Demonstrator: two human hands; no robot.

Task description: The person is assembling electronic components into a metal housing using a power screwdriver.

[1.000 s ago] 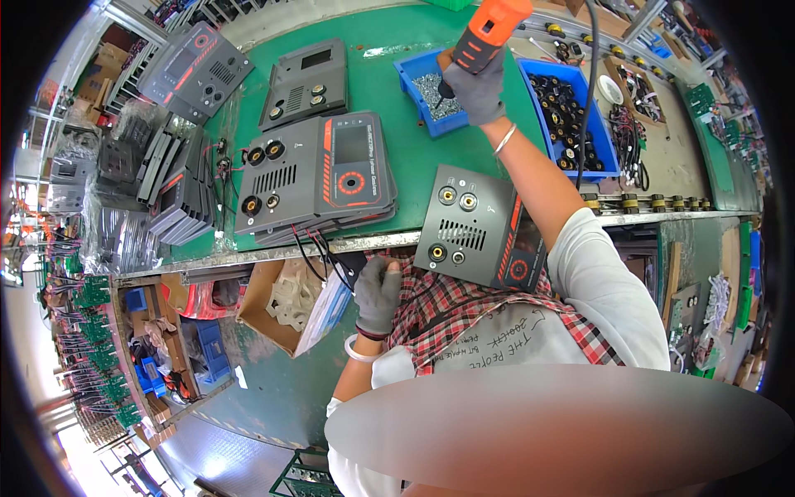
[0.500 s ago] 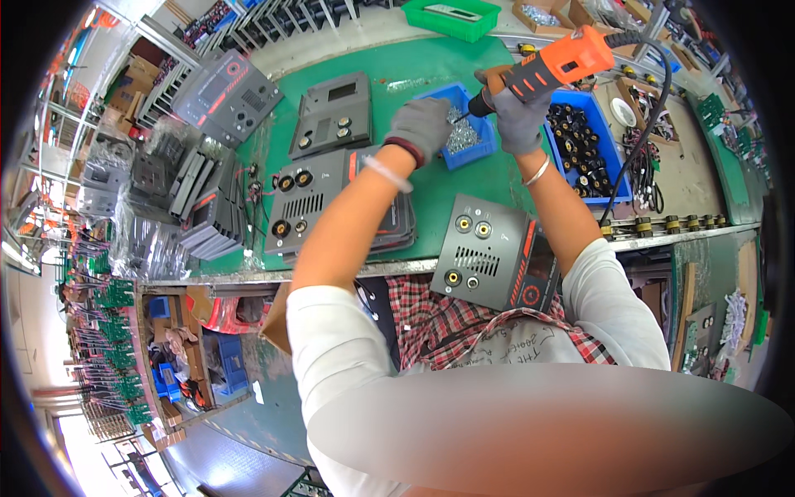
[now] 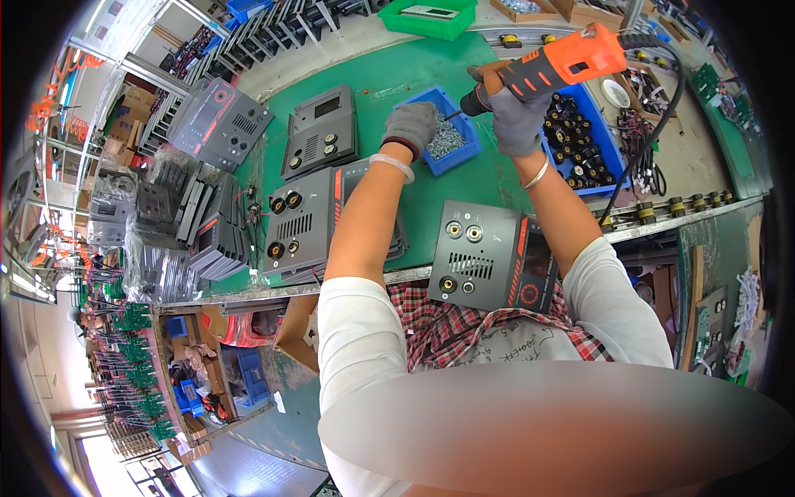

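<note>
My right hand [image 3: 520, 123], in a grey glove, grips an orange and black electric screwdriver [image 3: 538, 70]. Its thin bit points left, toward my left hand. My left hand [image 3: 411, 126], gloved too, is at the left side of a blue bin [image 3: 472, 151] of small silver screws [image 3: 447, 139]. Its fingers are bent together near the bit's tip; what they pinch, if anything, is hidden. A grey front panel [image 3: 490, 257] with brass-centred sockets and a vent grille rests tilted against my lap at the bench edge. Left of it, similar panels [image 3: 298, 224] lie stacked on the green mat.
Right of the screws stands a blue bin [image 3: 617, 153] of black sockets. The screwdriver's black cable [image 3: 662, 124] hangs down beside it. More panels [image 3: 219, 240] and plastic-wrapped parts [image 3: 157, 265] are piled at left. A green tray [image 3: 431, 25] sits at the back.
The view has shifted slightly, so the bench things appear a little further left. Both hands keep close to the screw bin, and the screwdriver stays in my right hand.
</note>
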